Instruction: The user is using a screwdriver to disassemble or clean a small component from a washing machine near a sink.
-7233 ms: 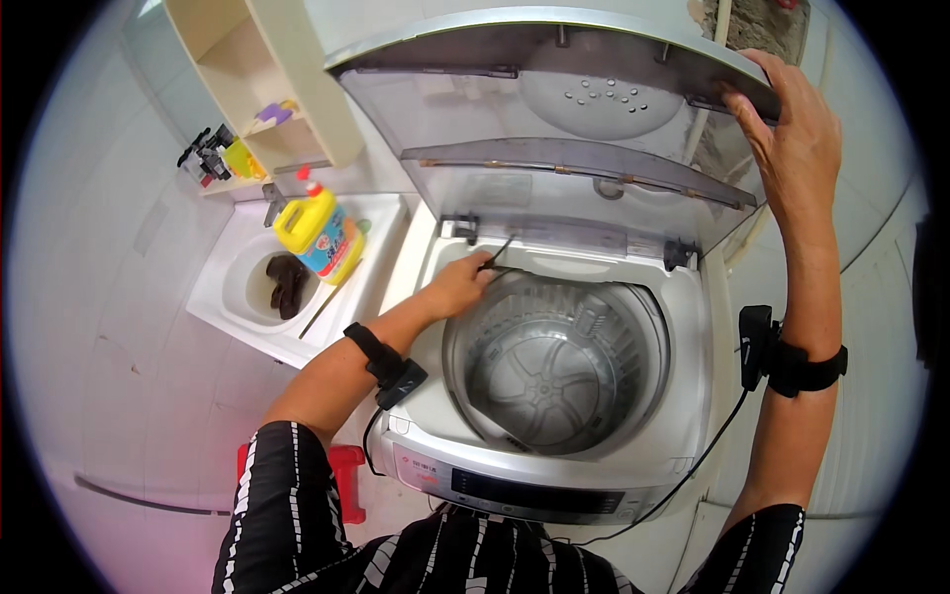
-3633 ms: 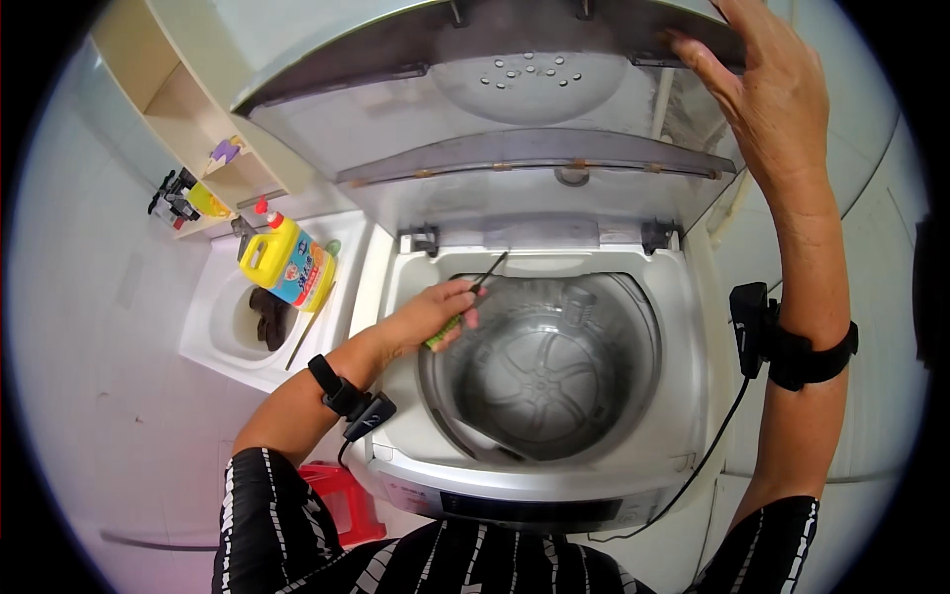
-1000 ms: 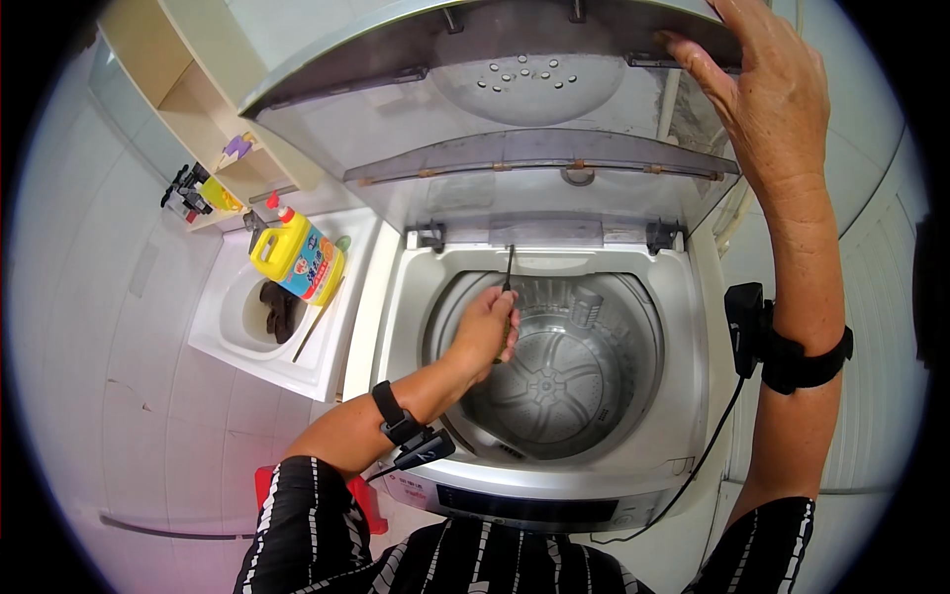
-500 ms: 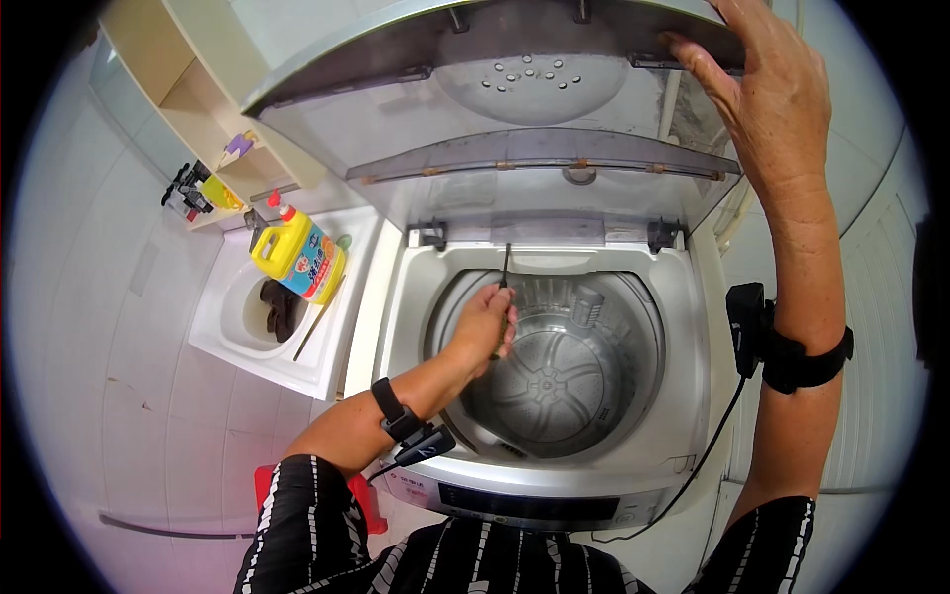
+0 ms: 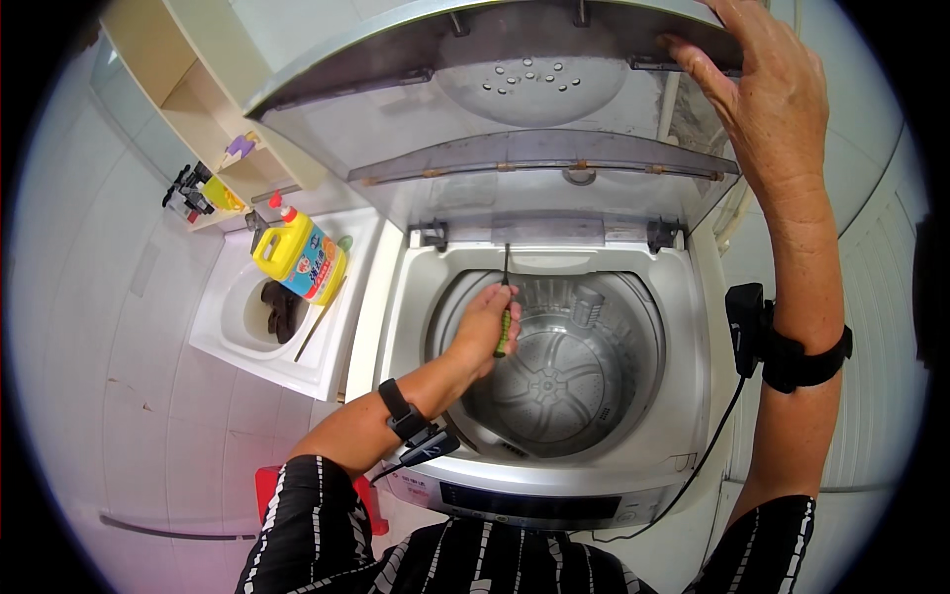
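A top-loading washing machine stands before me with its lid raised. My left hand is closed around the green and black handle of a screwdriver, above the left part of the open drum. The thin dark shaft points away from me, its tip at the rear rim by the lid's hinge side. At the upper right, my right hand grips the edge of the grey see-through lid, thumb on its inner face and fingers over the top edge.
On the left is a white sink with a dark cloth in its basin. A yellow pump bottle stands on its rim beside a thin stick. Beige shelves rise behind. A red plastic object is low at left.
My left hand has turned slightly, so more of the screwdriver's green handle shows. The right hand still holds the lid up, almost unmoved.
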Demonstrator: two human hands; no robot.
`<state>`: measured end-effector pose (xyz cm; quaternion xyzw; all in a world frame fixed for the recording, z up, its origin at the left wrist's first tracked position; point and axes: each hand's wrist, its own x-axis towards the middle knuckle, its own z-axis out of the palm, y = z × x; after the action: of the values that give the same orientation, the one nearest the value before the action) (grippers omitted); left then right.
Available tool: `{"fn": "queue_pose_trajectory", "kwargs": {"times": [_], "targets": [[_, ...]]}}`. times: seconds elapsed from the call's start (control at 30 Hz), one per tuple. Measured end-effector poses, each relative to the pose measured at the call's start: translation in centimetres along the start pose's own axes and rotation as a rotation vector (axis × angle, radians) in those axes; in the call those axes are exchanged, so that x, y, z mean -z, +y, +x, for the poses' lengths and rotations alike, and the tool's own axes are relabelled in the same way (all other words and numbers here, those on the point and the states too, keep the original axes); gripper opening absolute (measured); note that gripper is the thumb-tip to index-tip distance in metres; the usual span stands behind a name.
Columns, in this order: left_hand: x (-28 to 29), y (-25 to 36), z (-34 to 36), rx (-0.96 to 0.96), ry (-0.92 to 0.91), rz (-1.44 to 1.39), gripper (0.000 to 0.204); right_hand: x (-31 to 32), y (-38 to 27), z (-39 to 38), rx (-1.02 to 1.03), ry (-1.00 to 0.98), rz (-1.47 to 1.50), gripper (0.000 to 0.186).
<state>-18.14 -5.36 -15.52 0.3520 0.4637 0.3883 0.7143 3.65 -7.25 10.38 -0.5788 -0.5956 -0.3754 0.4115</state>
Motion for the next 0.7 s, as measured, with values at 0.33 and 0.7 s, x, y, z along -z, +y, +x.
{"fn": "queue_pose_trajectory", "kwargs": {"times": [0.33,0.7], "targets": [[0.3,-0.2,1.6,-0.047,-0.010,0.045,0.021,-0.2,0.7,-1.7,0.211,0.209,0.065,0.033],[2.7,3.0,1.9,0.024,-0.091,0.335,0.025,-0.7,1.2,-1.5,0.175,0.192,0.017,0.034]]}}
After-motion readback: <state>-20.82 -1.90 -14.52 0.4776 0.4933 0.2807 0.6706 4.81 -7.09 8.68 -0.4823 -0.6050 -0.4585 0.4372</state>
